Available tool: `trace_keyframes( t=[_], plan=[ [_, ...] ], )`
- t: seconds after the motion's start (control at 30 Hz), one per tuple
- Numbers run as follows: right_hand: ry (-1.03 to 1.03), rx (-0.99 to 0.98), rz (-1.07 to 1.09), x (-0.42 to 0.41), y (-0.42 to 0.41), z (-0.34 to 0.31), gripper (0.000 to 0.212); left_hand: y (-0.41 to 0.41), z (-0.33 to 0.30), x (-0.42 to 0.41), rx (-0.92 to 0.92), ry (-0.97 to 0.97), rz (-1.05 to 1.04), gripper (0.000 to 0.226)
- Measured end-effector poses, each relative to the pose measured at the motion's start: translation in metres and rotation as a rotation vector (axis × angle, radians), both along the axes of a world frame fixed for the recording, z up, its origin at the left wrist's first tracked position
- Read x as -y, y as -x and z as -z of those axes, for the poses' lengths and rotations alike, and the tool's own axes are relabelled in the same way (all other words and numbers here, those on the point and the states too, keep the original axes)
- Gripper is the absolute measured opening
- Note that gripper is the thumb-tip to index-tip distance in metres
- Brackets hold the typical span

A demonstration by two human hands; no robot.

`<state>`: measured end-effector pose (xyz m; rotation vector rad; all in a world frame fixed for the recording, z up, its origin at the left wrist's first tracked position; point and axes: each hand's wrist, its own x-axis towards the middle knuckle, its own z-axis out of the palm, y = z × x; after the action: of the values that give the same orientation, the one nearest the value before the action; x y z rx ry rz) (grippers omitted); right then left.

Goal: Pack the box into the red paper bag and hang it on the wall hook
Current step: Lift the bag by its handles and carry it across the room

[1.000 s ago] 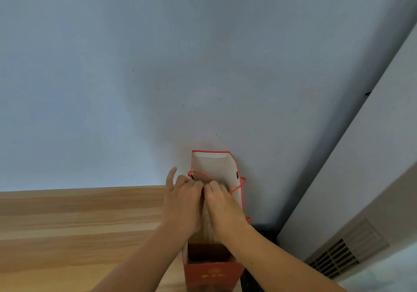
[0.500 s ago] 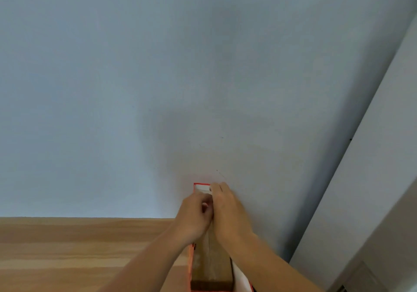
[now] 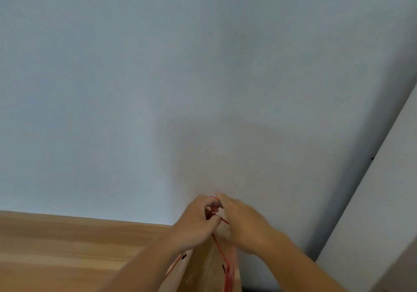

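Observation:
The red paper bag [image 3: 231,269] is held up in front of the wall, only its top showing at the bottom edge. A brown wooden-looking box [image 3: 200,267] stands inside it between the white inner walls. My left hand [image 3: 196,221] and my right hand [image 3: 243,221] meet above the bag's mouth, both pinching the thin red cord handles [image 3: 220,246]. The bag's lower part is out of view. No wall hook is visible.
A pale blue-grey wall [image 3: 203,77] fills most of the view. A light wooden tabletop [image 3: 67,251] lies at lower left against the wall. A white panel or cabinet side [image 3: 388,201] rises at the right.
Both hands have lifted from the box top to the red cord handles and gathered them. The view has tilted upward, so the bag sits lower in frame.

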<state>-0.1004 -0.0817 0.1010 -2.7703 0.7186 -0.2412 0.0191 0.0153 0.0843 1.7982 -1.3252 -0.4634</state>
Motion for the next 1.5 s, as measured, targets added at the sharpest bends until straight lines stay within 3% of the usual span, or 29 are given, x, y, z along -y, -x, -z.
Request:
trace_keyframes(
  t=[0.13, 0.3, 0.43, 0.5, 0.53, 0.7, 0.8, 1.23, 1.5],
  plan=[
    [0.112, 0.144, 0.035, -0.009, -0.017, 0.015, 0.009, -0.014, -0.007, -0.018, 0.136, 0.042, 0.004, 0.023],
    [0.1, 0.261, -0.01, -0.023, -0.031, 0.011, 0.003, -0.036, 0.004, -0.04, 0.213, 0.057, -0.133, 0.034],
    [-0.099, 0.23, -0.097, -0.036, -0.042, 0.013, 0.031, -0.041, 0.003, -0.048, 0.121, 0.091, -0.054, 0.048],
    [-0.196, 0.222, -0.127, -0.038, -0.045, 0.015, 0.016, -0.042, 0.002, -0.053, 0.131, 0.102, -0.052, 0.046],
    [-0.194, 0.226, -0.123, -0.037, -0.045, 0.016, 0.004, -0.044, 0.001, -0.056, 0.148, 0.11, -0.063, 0.043],
    [0.024, 0.225, -0.157, -0.045, -0.057, 0.005, 0.018, -0.055, -0.001, -0.08, 0.495, 0.067, -0.186, 0.019],
    [0.134, 0.207, -0.224, -0.058, -0.068, -0.002, 0.019, -0.059, -0.001, -0.094, 0.585, 0.053, -0.255, 0.016],
    [0.123, 0.244, -0.308, -0.087, -0.087, -0.007, 0.02, -0.055, -0.011, -0.131, 0.568, 0.104, -0.451, 0.019],
    [0.061, 0.297, -0.519, -0.161, -0.12, -0.008, 0.017, -0.054, -0.013, -0.219, 0.545, 0.063, -0.674, 0.022]
  ],
)
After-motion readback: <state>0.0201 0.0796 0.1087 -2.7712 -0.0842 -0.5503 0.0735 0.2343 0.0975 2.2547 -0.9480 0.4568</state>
